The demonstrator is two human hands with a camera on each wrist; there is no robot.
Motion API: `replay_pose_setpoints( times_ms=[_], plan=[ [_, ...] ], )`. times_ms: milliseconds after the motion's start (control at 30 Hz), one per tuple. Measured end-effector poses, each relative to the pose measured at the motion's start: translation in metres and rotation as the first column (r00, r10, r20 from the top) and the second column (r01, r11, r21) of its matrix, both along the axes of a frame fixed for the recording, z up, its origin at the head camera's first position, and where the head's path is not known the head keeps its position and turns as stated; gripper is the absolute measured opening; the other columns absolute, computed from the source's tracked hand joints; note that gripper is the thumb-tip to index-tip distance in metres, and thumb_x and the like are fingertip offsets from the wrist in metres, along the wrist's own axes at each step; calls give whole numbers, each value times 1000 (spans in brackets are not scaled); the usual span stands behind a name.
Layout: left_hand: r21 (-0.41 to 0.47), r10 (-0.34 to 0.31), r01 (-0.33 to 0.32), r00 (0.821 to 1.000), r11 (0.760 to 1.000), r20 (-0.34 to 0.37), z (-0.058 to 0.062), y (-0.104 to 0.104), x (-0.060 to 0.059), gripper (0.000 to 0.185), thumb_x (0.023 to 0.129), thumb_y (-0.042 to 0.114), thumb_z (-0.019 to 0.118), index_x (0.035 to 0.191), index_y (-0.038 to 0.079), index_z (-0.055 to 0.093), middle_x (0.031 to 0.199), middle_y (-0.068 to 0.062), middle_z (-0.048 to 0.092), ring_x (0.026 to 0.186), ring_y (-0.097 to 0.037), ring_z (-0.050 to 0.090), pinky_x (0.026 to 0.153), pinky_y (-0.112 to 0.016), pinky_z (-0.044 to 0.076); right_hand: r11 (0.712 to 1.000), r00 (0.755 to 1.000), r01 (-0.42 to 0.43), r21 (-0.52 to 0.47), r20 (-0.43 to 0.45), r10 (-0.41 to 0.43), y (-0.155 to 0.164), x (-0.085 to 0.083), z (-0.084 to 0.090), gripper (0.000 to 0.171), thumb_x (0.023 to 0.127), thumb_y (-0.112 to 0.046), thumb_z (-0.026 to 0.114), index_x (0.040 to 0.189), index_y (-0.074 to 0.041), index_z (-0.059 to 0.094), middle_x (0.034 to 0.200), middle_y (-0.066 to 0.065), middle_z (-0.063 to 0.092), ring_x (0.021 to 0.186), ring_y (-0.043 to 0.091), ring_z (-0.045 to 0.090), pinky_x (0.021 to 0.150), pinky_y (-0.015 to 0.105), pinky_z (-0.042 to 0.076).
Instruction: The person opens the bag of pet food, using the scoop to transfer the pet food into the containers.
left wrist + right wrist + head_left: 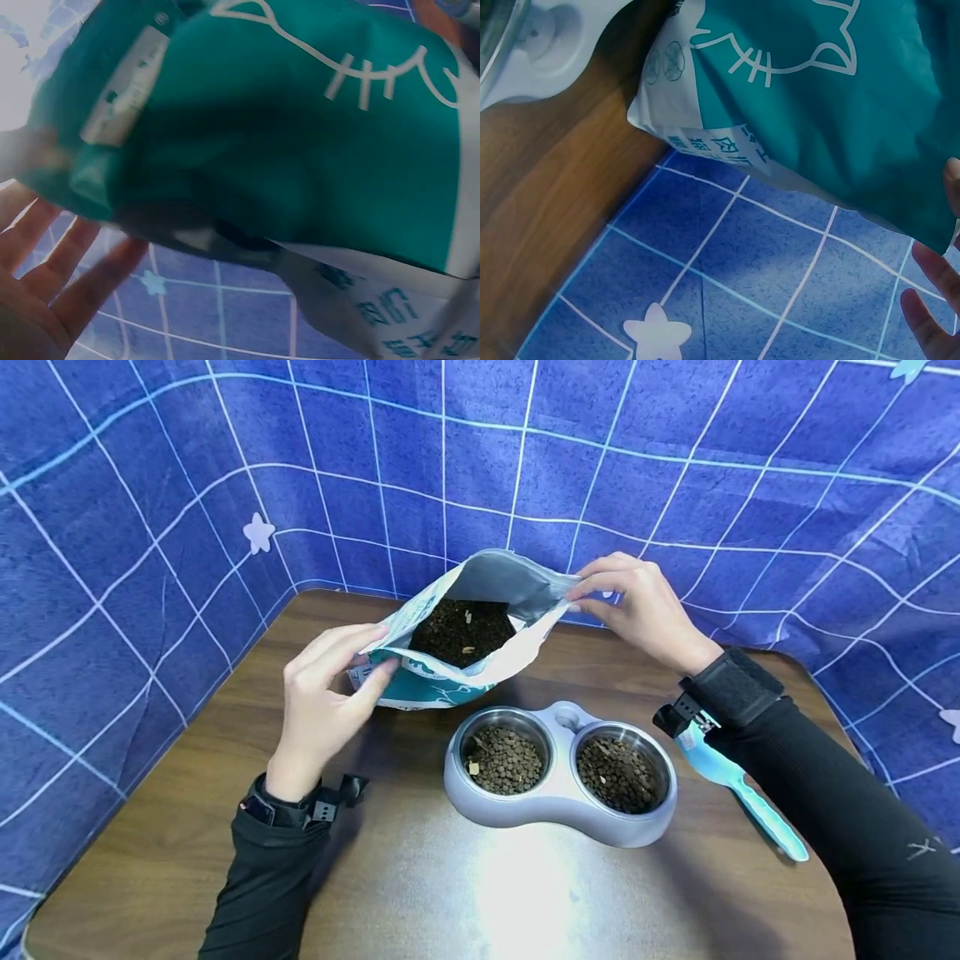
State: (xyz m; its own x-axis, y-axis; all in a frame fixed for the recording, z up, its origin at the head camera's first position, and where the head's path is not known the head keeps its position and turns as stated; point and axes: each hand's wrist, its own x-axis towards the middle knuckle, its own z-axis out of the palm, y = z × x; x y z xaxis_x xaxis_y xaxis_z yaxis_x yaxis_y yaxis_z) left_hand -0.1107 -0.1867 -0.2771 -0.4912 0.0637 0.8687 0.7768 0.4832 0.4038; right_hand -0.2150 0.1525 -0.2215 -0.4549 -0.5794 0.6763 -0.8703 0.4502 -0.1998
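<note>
A teal and white pet food bag [423, 687], its mouth spread wide and silver inside, stands near the table's back edge with dark brown kibble [457, 631] in it. My left hand [322, 697] grips the left rim, thumb on the near side. At the right corner of the mouth, my right hand [637, 606] pinches the bag between thumb and fingers. The left wrist view shows the bag's teal face [300, 165] beside the left hand [45, 289]. In the right wrist view, the fingers [930, 322] are partly cut off at the right border.
In front of the bag stands a pale grey double feeder [558, 818] with two steel bowls, both holding brown kibble. A light blue scoop [768, 814] lies right of it, partly under the right forearm. Blue gridded cloth [480, 468] hangs behind the wooden table [390, 877].
</note>
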Motion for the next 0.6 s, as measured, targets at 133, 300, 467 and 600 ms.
replay_pose_setpoints(
  times_ms=[133, 300, 467, 600],
  plan=[
    [-149, 71, -76, 997, 986, -39, 11, 4, 2, 40, 73, 6, 82, 111, -1, 69, 106, -12, 69, 96, -23, 62, 81, -33, 47, 1000, 1000, -10, 0, -8, 10, 0, -2, 1, 14, 75, 7, 76, 86, -3, 75, 94, 10, 69, 92, 22, 60, 74, 29, 43],
    [-245, 106, -123, 991, 962, -84, 25, 7, -2, 34, 75, 11, 80, 105, -1, 71, 97, -12, 71, 89, -25, 65, 75, -36, 48, 1000, 1000, -9, -14, -13, 8, 0, -4, 2, 14, 75, 7, 76, 85, -3, 75, 91, 9, 69, 90, 22, 59, 71, 26, 41],
    [-255, 125, -151, 985, 955, -116, 32, 7, -1, 27, 75, 12, 80, 98, 0, 74, 87, -11, 72, 80, -24, 66, 66, -33, 47, 998, 999, -26, -61, 36, 28, 1, -8, 1, 13, 74, 6, 77, 83, -3, 76, 90, 9, 69, 90, 20, 60, 78, 22, 43],
    [-219, 167, -193, 977, 956, -135, 32, 7, 2, 25, 74, 11, 82, 96, 1, 75, 83, -10, 72, 75, -23, 67, 55, -29, 40, 994, 997, -58, -97, 51, 63, 2, -13, -1, 13, 73, 5, 78, 82, -3, 76, 90, 8, 70, 89, 18, 60, 81, 21, 44]
  ],
)
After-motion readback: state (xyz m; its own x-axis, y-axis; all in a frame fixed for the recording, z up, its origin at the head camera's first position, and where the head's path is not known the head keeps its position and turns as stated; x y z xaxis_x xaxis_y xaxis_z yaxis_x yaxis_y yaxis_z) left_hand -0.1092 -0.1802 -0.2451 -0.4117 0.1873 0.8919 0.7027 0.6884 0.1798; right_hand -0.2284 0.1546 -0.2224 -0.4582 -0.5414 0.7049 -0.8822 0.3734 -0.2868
